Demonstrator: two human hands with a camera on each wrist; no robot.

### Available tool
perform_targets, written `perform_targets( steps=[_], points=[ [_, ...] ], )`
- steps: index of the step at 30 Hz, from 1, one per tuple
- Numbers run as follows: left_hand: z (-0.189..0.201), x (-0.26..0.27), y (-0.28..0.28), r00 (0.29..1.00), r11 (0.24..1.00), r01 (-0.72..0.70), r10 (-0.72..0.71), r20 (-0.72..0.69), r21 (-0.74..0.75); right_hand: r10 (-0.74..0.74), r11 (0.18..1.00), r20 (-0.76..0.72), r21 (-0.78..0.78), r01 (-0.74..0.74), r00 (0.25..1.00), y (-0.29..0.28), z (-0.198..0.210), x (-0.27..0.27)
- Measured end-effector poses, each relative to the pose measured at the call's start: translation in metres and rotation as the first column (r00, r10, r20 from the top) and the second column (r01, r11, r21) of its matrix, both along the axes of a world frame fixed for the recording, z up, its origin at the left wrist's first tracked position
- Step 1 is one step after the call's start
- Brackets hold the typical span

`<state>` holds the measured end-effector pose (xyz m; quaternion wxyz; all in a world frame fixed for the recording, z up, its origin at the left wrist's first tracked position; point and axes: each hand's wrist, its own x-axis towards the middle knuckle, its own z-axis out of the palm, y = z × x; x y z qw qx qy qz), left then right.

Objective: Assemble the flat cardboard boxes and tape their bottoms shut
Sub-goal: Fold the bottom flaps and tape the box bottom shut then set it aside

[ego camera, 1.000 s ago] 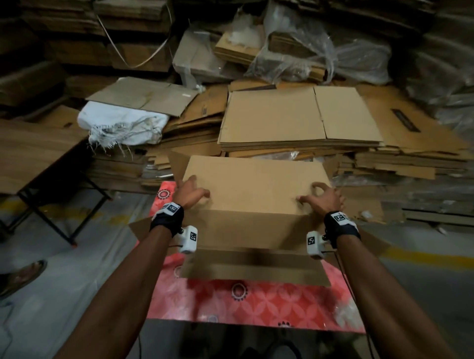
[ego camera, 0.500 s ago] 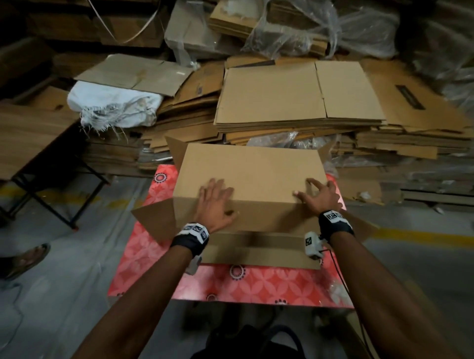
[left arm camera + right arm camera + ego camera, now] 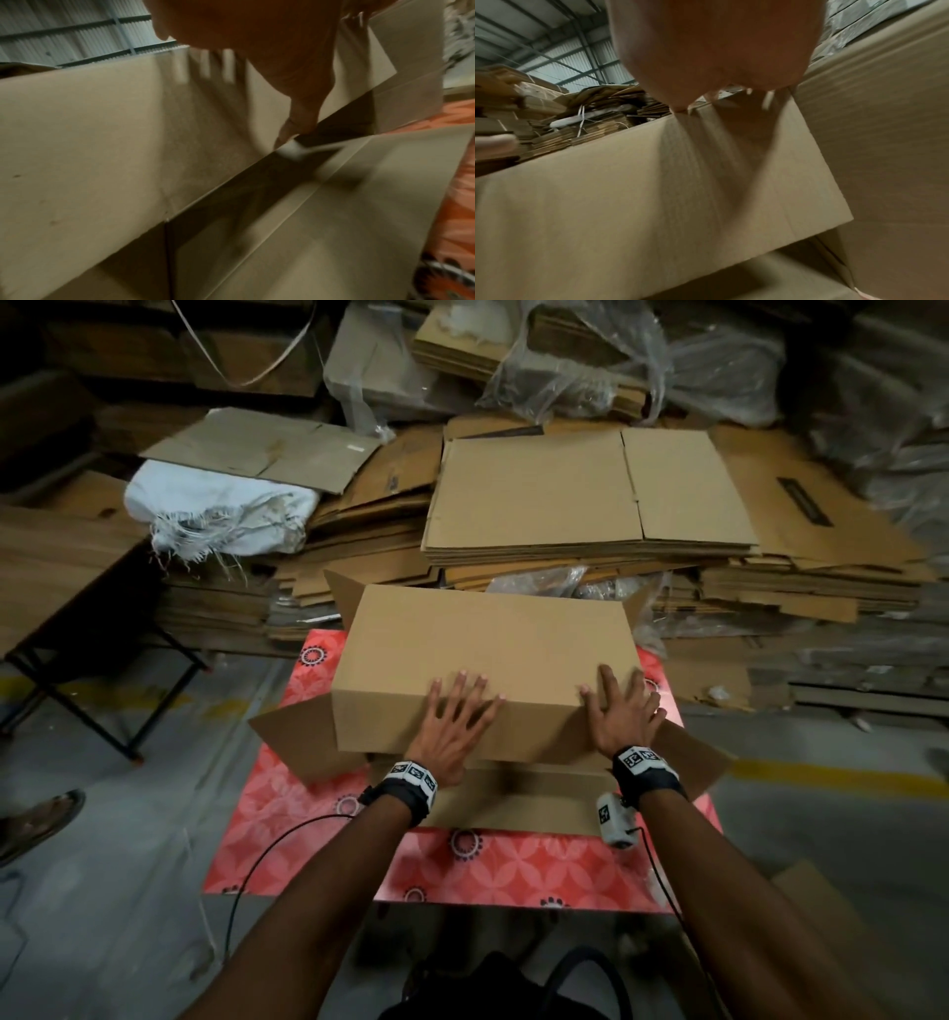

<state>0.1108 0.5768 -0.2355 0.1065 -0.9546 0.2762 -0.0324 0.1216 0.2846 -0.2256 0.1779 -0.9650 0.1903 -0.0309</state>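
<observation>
Head view shows both flat, spread hands, left hand (image 3: 452,726) and right hand (image 3: 624,716), now lower on the squared cardboard box (image 3: 482,649), pressing its near face; flaps await folding.

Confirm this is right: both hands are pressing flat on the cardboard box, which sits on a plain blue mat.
Not quite. The left hand and right hand do press flat on the cardboard box, but the mat is red with a floral pattern, not plain blue. The head view shows it.
</observation>
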Motion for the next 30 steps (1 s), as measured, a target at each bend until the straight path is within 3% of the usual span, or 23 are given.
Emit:
perform_targets(
  steps=[4, 16, 24, 27, 30],
  points=[
    [-0.005, -0.004, -0.015, 0.999, 0.998, -0.036, 0.035, -0.023, -0.045, 0.023, 1.0, -0.038, 0.019, -0.022, 0.999, 0.002, 0.002, 0.003],
    [0.001, -0.011, -0.012, 0.991, 0.994, -0.103, 0.107, -0.076, 0.047, 0.074, 0.996, -0.078, 0.047, -0.071, 0.994, 0.021, 0.004, 0.002],
    [0.017, -0.021, -0.016, 0.984, 0.993, 0.016, 0.005, -0.176, 0.121, 0.058, 0.997, -0.103, 0.057, -0.052, 0.993, 0.012, 0.018, -0.001],
    [0.026, -0.022, -0.015, 0.985, 0.995, 0.009, 0.008, -0.174, 0.097, 0.155, 0.98, -0.076, 0.137, -0.144, 0.985, 0.006, 0.021, -0.001],
    [0.041, -0.017, -0.004, 0.985, 0.997, -0.064, 0.069, -0.156, 0.041, 0.407, 0.908, -0.107, 0.155, -0.39, 0.907, 0.002, 0.027, -0.008]
  ],
)
